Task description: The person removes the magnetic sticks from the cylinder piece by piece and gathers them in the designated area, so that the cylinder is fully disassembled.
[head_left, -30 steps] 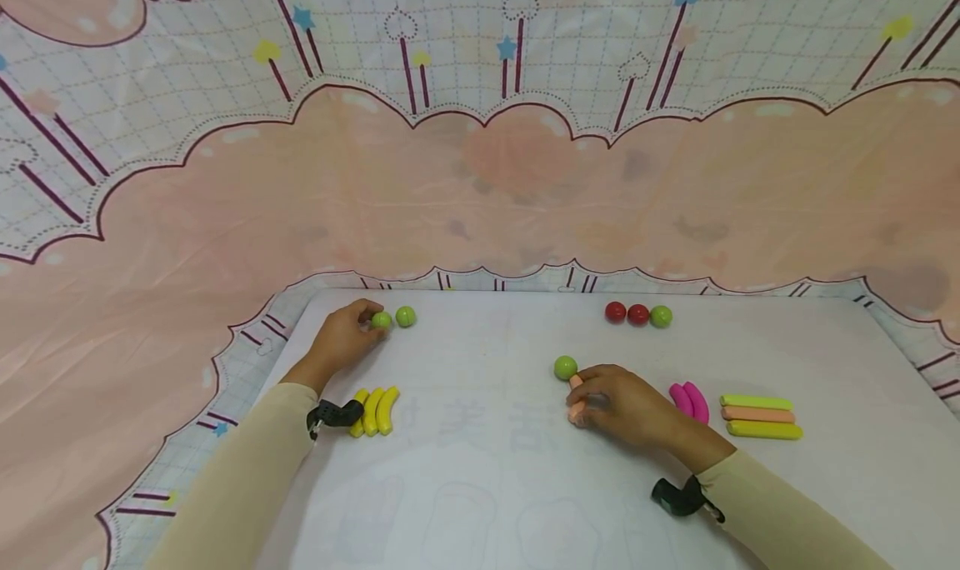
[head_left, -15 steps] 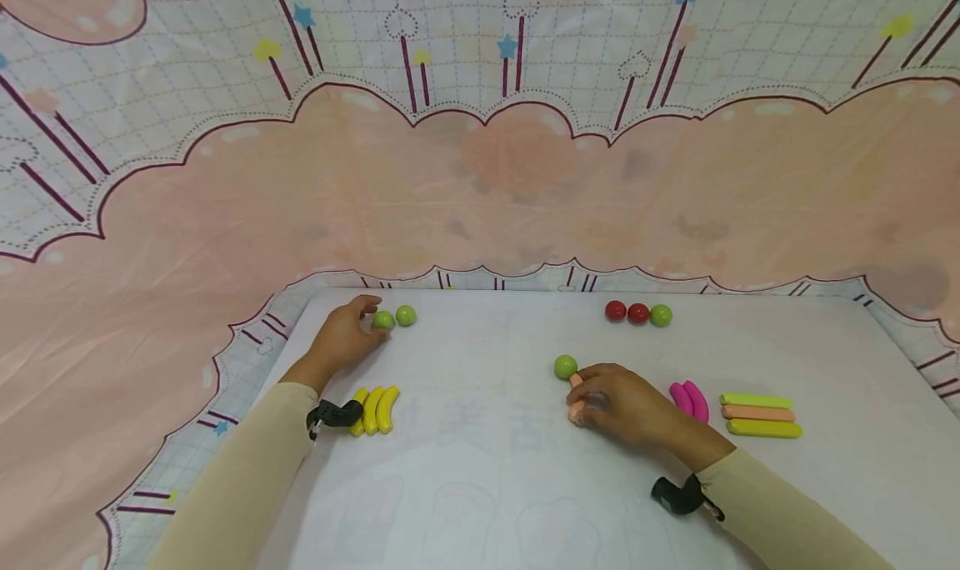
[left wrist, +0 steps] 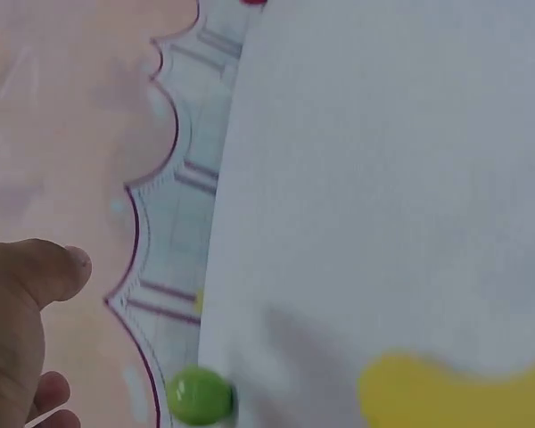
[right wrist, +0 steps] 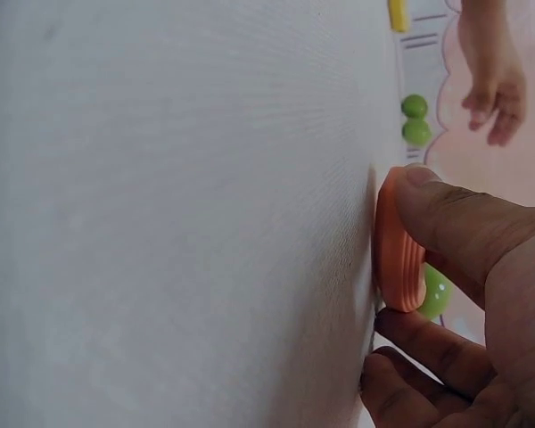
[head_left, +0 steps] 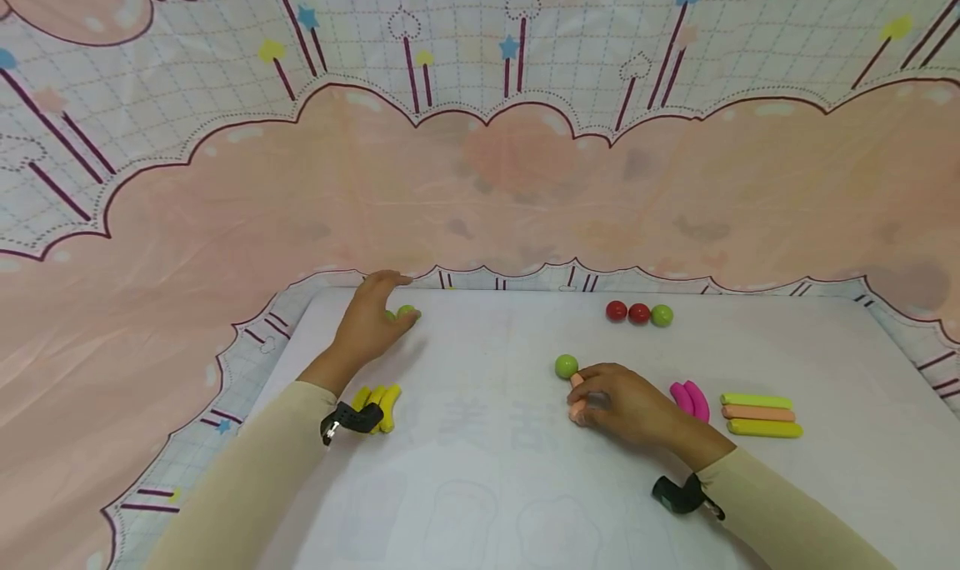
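My right hand [head_left: 626, 403] pinches an orange ridged stick of what looks like modelling clay [right wrist: 399, 241] between thumb and fingers, down on the white tabletop. Just beyond that stick's far end sits a green ball [head_left: 566, 367]. My left hand [head_left: 372, 320] is raised over the far left edge of the tabletop, thumb and fingers apart, holding nothing. Behind it in the head view, two green balls [head_left: 407, 310] are partly hidden; the right wrist view shows both green balls [right wrist: 415, 132] below and apart from that hand. Several yellow curved pieces [head_left: 390, 407] lie under the left wrist camera.
Two red balls [head_left: 617, 311] and another green ball [head_left: 662, 316] stand in a row at the back right. Two pink curved pieces [head_left: 692, 402] lie beside the right forearm. Farther right are a lime stick [head_left: 756, 401], an orange stick [head_left: 761, 414] and a yellow stick [head_left: 765, 427].
My left hand has let go of the nearer green ball, lifted and shifted right and away from me. Both balls remain in place. The right hand and its orange stick have stayed still.
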Motion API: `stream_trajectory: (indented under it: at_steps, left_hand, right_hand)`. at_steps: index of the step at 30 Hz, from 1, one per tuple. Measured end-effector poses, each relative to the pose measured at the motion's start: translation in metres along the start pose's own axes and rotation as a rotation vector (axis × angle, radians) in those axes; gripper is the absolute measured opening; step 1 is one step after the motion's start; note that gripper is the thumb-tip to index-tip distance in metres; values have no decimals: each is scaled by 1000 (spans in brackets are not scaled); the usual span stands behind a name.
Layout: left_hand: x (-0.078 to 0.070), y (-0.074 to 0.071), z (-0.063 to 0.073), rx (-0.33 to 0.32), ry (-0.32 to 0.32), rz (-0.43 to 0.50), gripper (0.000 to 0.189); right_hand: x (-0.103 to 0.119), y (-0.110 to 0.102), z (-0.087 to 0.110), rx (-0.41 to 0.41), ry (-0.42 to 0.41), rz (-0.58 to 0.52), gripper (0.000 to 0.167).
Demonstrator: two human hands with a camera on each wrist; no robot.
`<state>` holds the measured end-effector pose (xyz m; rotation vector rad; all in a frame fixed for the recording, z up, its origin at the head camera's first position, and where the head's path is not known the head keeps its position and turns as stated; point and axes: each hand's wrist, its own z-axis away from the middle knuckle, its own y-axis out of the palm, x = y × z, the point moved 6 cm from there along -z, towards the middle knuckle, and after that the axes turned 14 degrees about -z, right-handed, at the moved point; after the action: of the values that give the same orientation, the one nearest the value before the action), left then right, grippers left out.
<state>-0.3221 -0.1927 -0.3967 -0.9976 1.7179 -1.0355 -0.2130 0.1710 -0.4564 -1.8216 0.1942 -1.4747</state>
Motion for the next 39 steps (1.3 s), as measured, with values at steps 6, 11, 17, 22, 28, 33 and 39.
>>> stream_trajectory:
  at_steps: [6,11,17,22,28,33,39]
  left_hand:
    - [-43,7,3,9,131,36,51]
    - [-69,21,7,52,193,70,47]
    - [-86,43,13,120,230,66,45]
    - [-98,56,18,183,252,69,46]
    - [-111,68,22,234,265,79,46]
    - [-123,76,24,275,269,102,47]
    - [-135,87,26,328,268,88,47]
  right_hand:
    - [0,0,0,5,-1,1,19]
    - [1,0,0,8,6,-3,18]
    - [2,0,-1,10,7,-5,18]
    - [2,-1,-1,9,9,-11,18]
    - [2,-1,0,16,0,-8,18]
    - [2,-1,0,20,-2,-1,19]
    - [2,-1,0,20,0,-3,20]
